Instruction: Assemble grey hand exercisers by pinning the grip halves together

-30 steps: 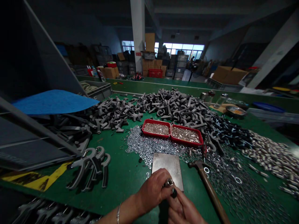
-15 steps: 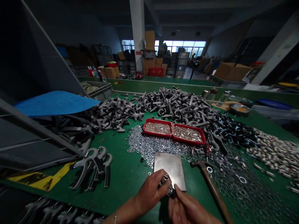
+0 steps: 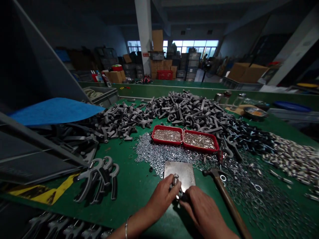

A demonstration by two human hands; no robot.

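Just over the near edge of the steel plate (image 3: 183, 171), my left hand (image 3: 161, 194) grips a small shiny metal fitting (image 3: 175, 179) with a ridged, hollow upper end. Its lower part has a black end (image 3: 184, 197), round which the fingers of my right hand (image 3: 204, 207) are closed. Whether the black end is one piece with the fitting, I cannot tell. Beside my right hand lies a hammer (image 3: 228, 196) with a wooden handle. A spread of small metal rings (image 3: 159, 156) borders the plate's far side.
Two red trays (image 3: 166, 142) of small metal pieces stand beyond the plate. Behind them rises a heap of grey clamp-like parts (image 3: 184, 109). Several assembled tools (image 3: 99, 179) lie left, near a grey bin (image 3: 37, 149). Black-handled parts (image 3: 251, 139) and metal cylinders (image 3: 294, 159) cover the right.
My right hand has turned over, its back now facing up, with its fingers round the fitting's black end. My left hand and the fitting have risen slightly.
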